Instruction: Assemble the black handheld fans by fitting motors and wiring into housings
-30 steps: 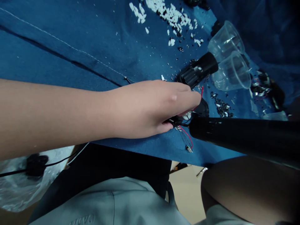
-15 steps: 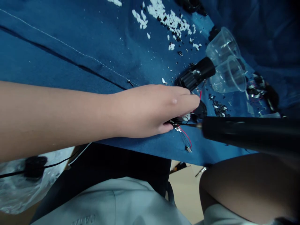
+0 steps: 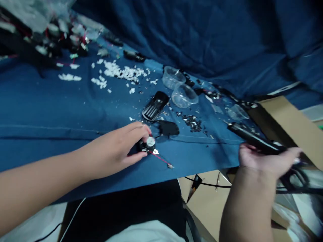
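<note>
My left hand (image 3: 123, 146) rests on the blue cloth (image 3: 63, 111), its fingertips pinching a small black part with a round silver face (image 3: 148, 144). Red and black wires (image 3: 163, 160) trail from that part toward the cloth's front edge. My right hand (image 3: 264, 161) is out past the table's right end, closed round the handle of a long black tool (image 3: 252, 139) whose tip points back over the cloth. A black cord hangs from the tool's rear.
A ribbed black casing (image 3: 154, 106) and a flat black piece (image 3: 168, 127) lie just beyond my left hand. Two clear plastic cups (image 3: 179, 88) sit behind them. White bits (image 3: 121, 72) and dark scraps (image 3: 192, 121) litter the cloth. A cardboard box (image 3: 285, 117) stands at right.
The view has swung up and back. My right hand pulled the black tool away from the small part, out to the right of the table. My left hand stays on the part.
</note>
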A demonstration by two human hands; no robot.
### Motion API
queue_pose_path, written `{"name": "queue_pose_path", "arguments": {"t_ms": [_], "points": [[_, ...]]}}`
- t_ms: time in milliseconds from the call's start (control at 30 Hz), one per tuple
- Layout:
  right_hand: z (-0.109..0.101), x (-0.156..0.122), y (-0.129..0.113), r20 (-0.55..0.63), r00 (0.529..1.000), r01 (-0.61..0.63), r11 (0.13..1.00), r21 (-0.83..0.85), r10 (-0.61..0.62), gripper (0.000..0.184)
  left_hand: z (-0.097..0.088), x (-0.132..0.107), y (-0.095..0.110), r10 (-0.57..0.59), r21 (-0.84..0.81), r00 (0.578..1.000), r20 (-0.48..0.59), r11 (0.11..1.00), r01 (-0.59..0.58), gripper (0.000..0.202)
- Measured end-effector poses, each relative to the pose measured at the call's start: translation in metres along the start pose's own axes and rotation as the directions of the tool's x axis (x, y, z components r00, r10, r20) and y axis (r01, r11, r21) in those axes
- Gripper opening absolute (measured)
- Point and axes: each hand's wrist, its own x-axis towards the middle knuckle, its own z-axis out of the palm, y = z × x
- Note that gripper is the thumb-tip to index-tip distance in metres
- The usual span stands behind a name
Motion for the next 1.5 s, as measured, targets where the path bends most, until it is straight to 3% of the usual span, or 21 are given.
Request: {"name": "queue_pose_path", "arguments": {"t_ms": [100,233,367,500,600,667,700,800,867,967,1133,1267,1367,1500], "points": [[-0.014,0.019,0.024,-0.108,0.994,0.004,1.000,-0.024,-0.007,0.065,-0.002,0.000,-0.001,-0.047,0.024,0.999,0.021,0.999,0.046,0.023],[-0.010,0.026,0.060,-0.220,0.975,-0.042,0.999,0.013,0.044,0.057,-0.003,-0.001,0.003,-0.087,0.031,0.996,0.002,0.996,0.087,0.024],[0.001,0.012,0.066,-0.250,0.961,-0.099,0.992,0.082,0.116,0.057,-0.007,0.000,0.007,-0.067,0.055,0.998,-0.004,0.996,0.067,0.018],[0.005,-0.027,0.052,-0.131,0.982,-0.133,0.990,0.037,0.137,0.045,-0.013,0.003,0.010,-0.051,0.072,0.999,-0.006,0.996,0.051,0.016],[0.016,-0.087,0.041,0.120,0.982,-0.135,0.988,-0.077,0.144,0.036,-0.017,0.005,0.013,-0.051,0.076,0.999,0.007,0.996,0.051,0.016],[0.029,-0.139,0.036,0.331,0.936,-0.070,0.984,-0.163,0.121,0.039,-0.019,0.006,0.015,-0.052,0.081,0.998,0.019,0.995,0.050,0.017],[0.037,-0.165,0.034,0.450,0.885,-0.022,0.976,-0.215,0.119,0.043,-0.020,0.006,0.016,-0.051,0.084,0.998,0.025,0.995,0.048,0.018],[0.062,-0.228,0.029,0.735,0.666,0.206,0.915,-0.348,0.129,0.038,-0.023,0.007,0.016,-0.032,0.092,0.999,0.040,0.995,0.029,0.016],[0.076,-0.250,0.029,0.829,0.545,0.350,0.865,-0.359,0.124,0.025,-0.024,0.007,0.016,-0.015,0.095,0.999,0.041,0.995,0.011,0.013],[0.086,-0.261,0.031,0.892,0.437,0.477,0.811,-0.340,0.117,0.019,-0.026,0.006,0.015,-0.003,0.100,1.000,0.031,0.995,0.000,0.009],[0.093,-0.275,0.025,0.920,0.373,0.524,0.790,-0.319,0.124,0.022,-0.023,0.005,0.009,0.007,0.106,1.000,0.028,0.994,-0.010,0.010],[0.106,-0.297,0.018,0.917,0.337,0.420,0.837,-0.351,0.215,0.012,-0.021,0.005,0.003,0.015,0.100,1.000,0.022,0.995,-0.017,0.015],[0.118,-0.310,0.017,0.906,0.331,0.352,0.856,-0.378,0.263,0.011,-0.022,0.005,0.002,-0.008,0.083,0.998,0.057,0.997,0.003,0.020],[0.130,-0.320,0.017,0.911,0.319,0.355,0.858,-0.372,0.263,0.010,-0.028,0.006,0.002,-0.089,0.031,0.993,0.077,0.996,0.087,0.032]]}}
